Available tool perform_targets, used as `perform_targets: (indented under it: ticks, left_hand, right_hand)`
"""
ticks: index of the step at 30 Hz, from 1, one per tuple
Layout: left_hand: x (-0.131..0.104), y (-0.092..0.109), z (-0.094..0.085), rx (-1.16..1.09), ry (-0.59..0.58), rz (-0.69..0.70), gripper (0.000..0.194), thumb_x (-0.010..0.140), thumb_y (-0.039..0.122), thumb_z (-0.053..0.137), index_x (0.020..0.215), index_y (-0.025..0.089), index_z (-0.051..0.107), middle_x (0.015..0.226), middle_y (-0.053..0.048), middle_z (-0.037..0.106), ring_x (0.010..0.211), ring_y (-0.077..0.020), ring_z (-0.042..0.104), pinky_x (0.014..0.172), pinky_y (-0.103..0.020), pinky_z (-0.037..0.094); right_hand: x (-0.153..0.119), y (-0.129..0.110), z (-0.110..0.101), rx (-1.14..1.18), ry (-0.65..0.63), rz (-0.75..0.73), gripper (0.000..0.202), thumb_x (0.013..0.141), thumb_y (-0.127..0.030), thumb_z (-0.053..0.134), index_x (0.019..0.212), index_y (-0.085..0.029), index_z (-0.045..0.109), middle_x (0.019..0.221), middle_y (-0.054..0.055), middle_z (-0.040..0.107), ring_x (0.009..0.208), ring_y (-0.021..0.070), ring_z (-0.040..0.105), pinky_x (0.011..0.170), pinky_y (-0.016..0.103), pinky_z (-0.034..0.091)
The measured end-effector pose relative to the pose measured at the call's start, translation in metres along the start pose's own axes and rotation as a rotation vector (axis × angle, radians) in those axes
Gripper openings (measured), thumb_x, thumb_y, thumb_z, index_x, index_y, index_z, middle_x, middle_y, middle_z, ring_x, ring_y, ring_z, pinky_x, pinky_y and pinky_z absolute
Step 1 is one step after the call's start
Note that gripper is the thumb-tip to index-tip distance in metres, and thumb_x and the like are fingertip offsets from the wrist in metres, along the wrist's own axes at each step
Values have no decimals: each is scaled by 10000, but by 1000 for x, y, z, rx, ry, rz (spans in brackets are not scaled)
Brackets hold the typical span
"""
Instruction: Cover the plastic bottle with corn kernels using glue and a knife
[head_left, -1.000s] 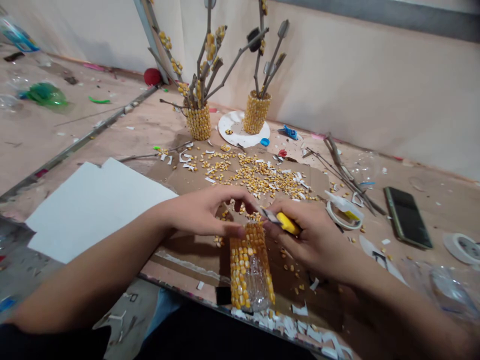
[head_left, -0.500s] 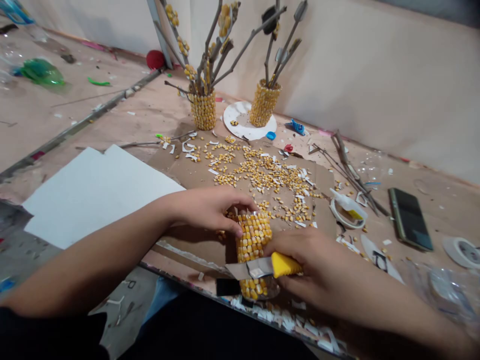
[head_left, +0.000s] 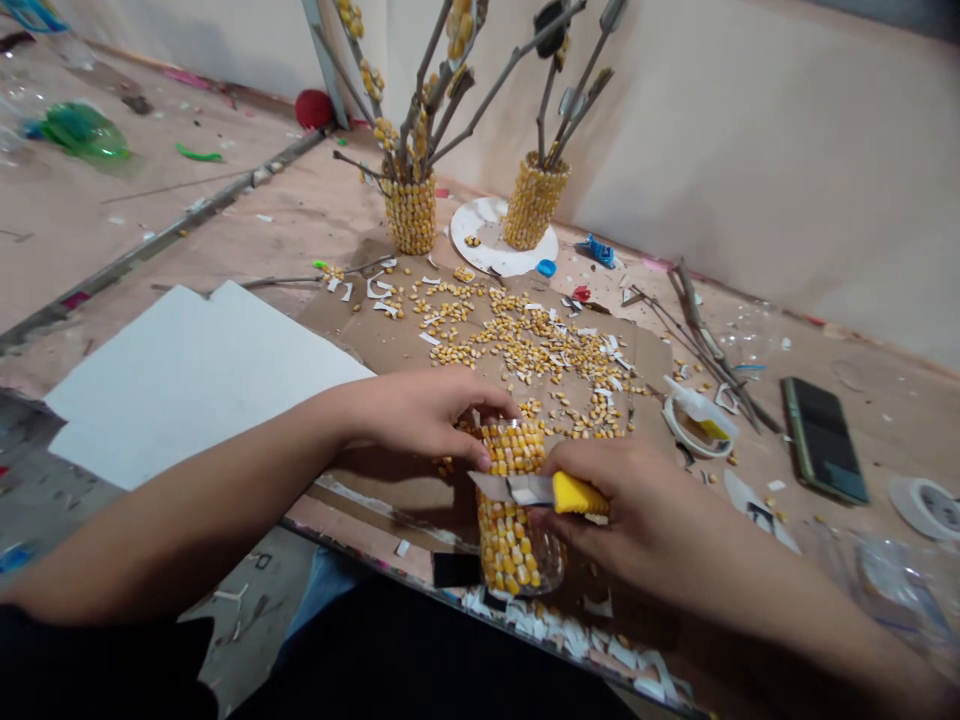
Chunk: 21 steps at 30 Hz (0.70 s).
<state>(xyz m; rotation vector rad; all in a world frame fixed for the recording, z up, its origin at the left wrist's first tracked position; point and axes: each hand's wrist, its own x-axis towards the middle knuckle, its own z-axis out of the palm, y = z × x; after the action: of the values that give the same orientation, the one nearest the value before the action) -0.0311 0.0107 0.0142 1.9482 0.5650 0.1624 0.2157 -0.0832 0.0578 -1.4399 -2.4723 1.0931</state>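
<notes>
A clear cup [head_left: 510,545] covered with rows of yellow corn kernels stands at the near table edge; part of its right side is bare. My left hand [head_left: 442,415] is bent round its upper left side, thumb and fingers at the rim. In my right hand [head_left: 622,500] is a yellow-handled utility knife [head_left: 579,495], its blade pointing left across the front of the cup. Fingertips of my right hand are close to the cup's right side. Loose corn kernels [head_left: 525,340] lie behind on brown cardboard [head_left: 345,325].
White sheets [head_left: 195,370] lie at left. Two kernel-covered pots [head_left: 410,215] with branches stand at the back, one on a white disc [head_left: 476,225]. Twigs [head_left: 697,340], a glue bottle [head_left: 701,410], a phone [head_left: 825,440] and a tape roll [head_left: 926,505] are at right. Paper scraps litter the near edge.
My right hand and the knife have moved up along the cup, so the blade now crosses higher, near my left thumb. My left hand stays at the cup's rim.
</notes>
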Motion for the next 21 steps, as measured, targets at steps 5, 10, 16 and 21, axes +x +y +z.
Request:
perform_targets:
  ticks: [5,10,16,21]
  left_hand:
    - [0,1,-1,61,-53,-14,308,867,154,769,1172,175,731,1051,-55,785,933,-217,712,792,-287,519]
    - [0,2,-1,44,-62,-26,306,884,179,774,1186,178,727,1088,-57,792,984,-223,726,839,-300,532]
    - [-1,2,-1,42,-62,-69,344,869,158,805,1205,190,734,1098,-44,794,994,-220,730,860,-304,541]
    - [-3,0,-7,7,-24,-88,484,810,147,865,1268,208,719,1194,-55,790,1113,-237,722,990,-337,543]
  right_hand:
    - [2,0,-1,-28,-30,86,150,939,-285,715,835,-229,622,769,4,697,711,181,609,641,285,390]
    - [3,-5,-1,10,-43,106,119,933,-277,692,851,-234,617,793,6,704,740,188,623,662,290,409]
    - [6,-4,-10,167,88,74,178,952,-326,644,810,-230,596,668,-31,589,604,141,519,567,266,371]
    - [21,27,-28,297,392,160,265,926,-467,647,821,-225,624,629,-43,511,563,135,456,518,272,320]
